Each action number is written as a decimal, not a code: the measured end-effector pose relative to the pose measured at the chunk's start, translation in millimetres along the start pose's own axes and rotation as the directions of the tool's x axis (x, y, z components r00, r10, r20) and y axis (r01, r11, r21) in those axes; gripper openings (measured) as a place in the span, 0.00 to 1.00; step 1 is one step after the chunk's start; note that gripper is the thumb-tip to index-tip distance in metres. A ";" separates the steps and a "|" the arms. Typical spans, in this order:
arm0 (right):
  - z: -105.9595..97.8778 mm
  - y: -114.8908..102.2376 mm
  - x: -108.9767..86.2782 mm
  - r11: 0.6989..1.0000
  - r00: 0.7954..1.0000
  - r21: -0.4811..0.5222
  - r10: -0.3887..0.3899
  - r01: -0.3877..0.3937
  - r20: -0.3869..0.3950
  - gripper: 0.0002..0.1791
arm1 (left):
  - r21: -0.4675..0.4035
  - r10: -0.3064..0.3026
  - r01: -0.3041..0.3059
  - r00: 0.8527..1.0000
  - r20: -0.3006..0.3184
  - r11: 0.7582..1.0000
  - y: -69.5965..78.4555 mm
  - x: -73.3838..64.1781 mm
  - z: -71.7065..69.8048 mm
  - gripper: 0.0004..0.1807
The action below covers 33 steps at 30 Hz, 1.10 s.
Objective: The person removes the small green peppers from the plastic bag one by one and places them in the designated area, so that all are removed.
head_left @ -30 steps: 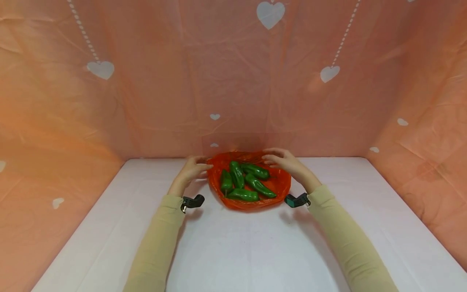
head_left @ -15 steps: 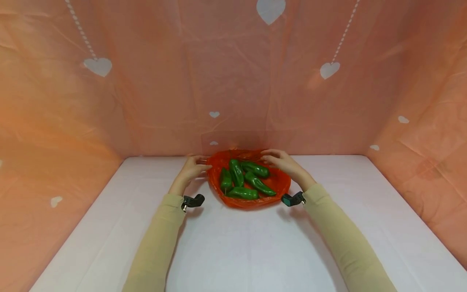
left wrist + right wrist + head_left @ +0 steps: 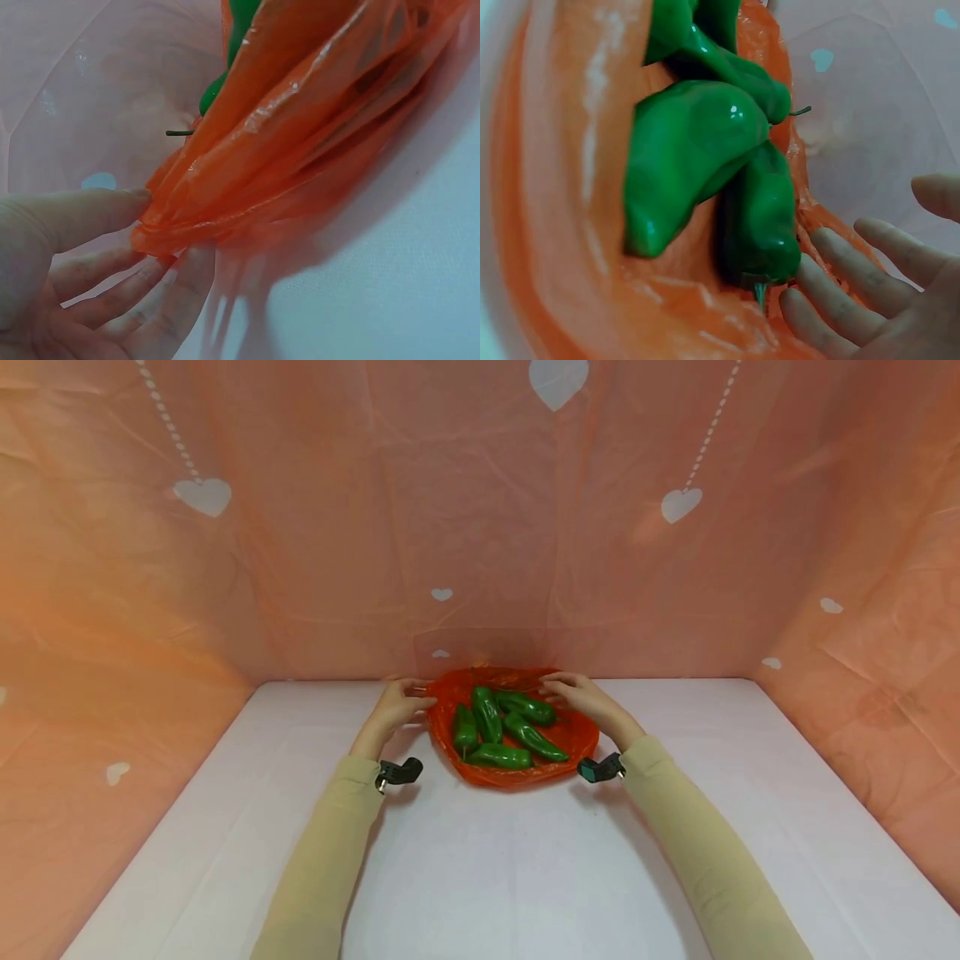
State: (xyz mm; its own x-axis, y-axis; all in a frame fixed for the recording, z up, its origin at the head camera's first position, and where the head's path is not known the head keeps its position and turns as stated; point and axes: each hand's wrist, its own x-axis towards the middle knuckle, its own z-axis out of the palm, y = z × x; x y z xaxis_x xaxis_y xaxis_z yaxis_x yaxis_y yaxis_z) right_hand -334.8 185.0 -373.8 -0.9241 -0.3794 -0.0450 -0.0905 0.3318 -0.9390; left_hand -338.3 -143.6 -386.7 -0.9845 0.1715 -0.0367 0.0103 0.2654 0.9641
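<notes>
A crumpled orange-red plastic bag (image 3: 510, 783) sits spread wide at the back middle of the table, with several glossy green peppers (image 3: 501, 757) inside. At its left side is my left hand (image 3: 392, 706); in the left wrist view, the thumb tip meets the edge of the bag (image 3: 255, 150) and the long fingers extend partly behind it. My right hand (image 3: 588, 696) reaches over the back right rim. Its fingers (image 3: 859, 277) are spread and nearly straight beside the stem end of one pepper (image 3: 761, 225), holding nothing.
White cloth covers the table (image 3: 517, 868). An orange curtain (image 3: 480, 527) with white hearts rises right behind the bag and along both sides. A small dark camera (image 3: 400, 772) is strapped to the left wrist, another camera (image 3: 600, 768) to the right.
The right forearm has shifted slightly left, and the right fingers have moved a little at the back rim. The left hand, bag and peppers stay almost still.
</notes>
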 end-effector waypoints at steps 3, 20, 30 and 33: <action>0.8 0.3 1.0 1.000 1.000 -0.022 0.009 -0.009 -0.007 0.27 | -0.004 0.006 -0.006 1.000 -0.004 1.000 -1.0 0.8 0.1 0.25; 4.4 9.3 4.7 0.984 0.998 -0.169 -0.061 0.060 0.000 0.24 | 0.009 0.009 -0.009 1.000 -0.021 1.000 -5.5 0.7 -0.5 0.25; 9.3 13.0 8.6 0.970 0.998 -0.236 -0.059 0.065 0.033 0.25 | 0.007 0.025 -0.025 1.000 -0.017 1.000 -7.4 0.8 -2.1 0.26; 10.5 12.2 8.4 0.964 0.999 -0.262 -0.046 0.051 0.027 0.26 | 0.010 0.034 -0.034 0.999 -0.016 0.999 -7.7 0.6 -2.1 0.26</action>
State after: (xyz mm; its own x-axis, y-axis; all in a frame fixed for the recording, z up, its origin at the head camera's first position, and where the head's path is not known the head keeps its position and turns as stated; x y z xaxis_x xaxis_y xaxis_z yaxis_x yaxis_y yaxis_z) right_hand -339.7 176.8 -389.2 -0.9088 -0.4170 -0.0112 -0.2314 0.5264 -0.8181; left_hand -339.3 -147.6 -393.5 -0.9863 0.1650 0.0006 0.0456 0.2692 0.9620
